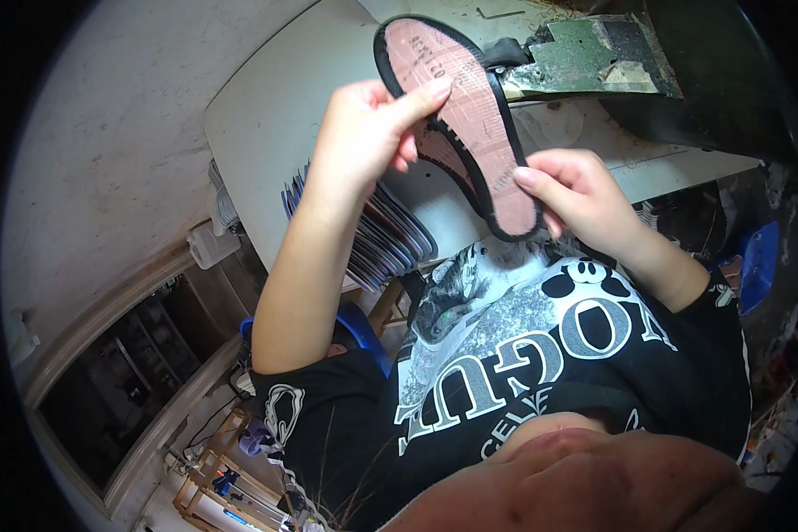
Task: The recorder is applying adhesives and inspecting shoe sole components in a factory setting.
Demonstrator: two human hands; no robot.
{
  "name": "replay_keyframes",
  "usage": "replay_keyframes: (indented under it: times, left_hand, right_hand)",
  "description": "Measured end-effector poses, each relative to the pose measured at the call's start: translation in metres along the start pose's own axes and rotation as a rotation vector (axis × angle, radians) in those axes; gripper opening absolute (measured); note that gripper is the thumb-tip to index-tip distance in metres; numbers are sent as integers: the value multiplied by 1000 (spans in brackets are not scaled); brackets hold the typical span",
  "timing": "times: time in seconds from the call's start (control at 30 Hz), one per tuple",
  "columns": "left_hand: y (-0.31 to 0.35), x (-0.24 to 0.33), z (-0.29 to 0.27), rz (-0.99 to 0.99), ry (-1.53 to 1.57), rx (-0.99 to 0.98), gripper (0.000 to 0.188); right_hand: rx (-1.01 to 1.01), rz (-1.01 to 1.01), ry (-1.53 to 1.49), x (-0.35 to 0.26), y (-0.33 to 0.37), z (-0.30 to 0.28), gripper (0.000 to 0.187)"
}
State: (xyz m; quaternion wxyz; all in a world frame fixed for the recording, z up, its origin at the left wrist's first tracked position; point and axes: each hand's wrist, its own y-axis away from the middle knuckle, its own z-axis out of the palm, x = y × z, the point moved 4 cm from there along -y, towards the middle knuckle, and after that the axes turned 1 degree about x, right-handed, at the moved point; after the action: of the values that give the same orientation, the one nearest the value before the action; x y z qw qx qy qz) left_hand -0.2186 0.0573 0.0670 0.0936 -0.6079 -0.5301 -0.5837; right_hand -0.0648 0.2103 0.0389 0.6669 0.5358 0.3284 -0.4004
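A shoe insole (472, 111) with a pinkish face, dark printed marks and a black edge is held up over the white table. My left hand (372, 129) pinches its left side near the wide end, thumb on the pink face. My right hand (581, 191) grips the narrow end at the lower right, with the thumb on top and the fingers partly hidden behind. Another pinkish, black-edged piece (443, 152) shows behind the insole, below my left fingers; whether the two are joined I cannot tell.
A stack of dark-edged flat pieces (390, 239) lies on the table (262, 115) beside my left forearm. A worn green machine (585, 58) stands behind the insole at the right. A hex key (501, 13) lies at the far edge. Blue plastic containers (757, 266) flank me.
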Motion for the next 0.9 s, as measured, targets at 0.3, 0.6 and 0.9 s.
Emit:
replay_keyframes:
  times: [0.3, 0.6, 0.9]
  left_hand:
    - [38, -71, -55, -7, 221, 89, 26]
    - [102, -144, -11, 328, -778, 794, 73]
    - [78, -160, 12, 185, -793, 683, 59]
  right_hand:
    - [-195, -313, 429, 0, -22, 48, 32]
    - [-96, -306, 1166, 37, -56, 43, 40]
    - [-223, -64, 451, 79, -98, 99, 24]
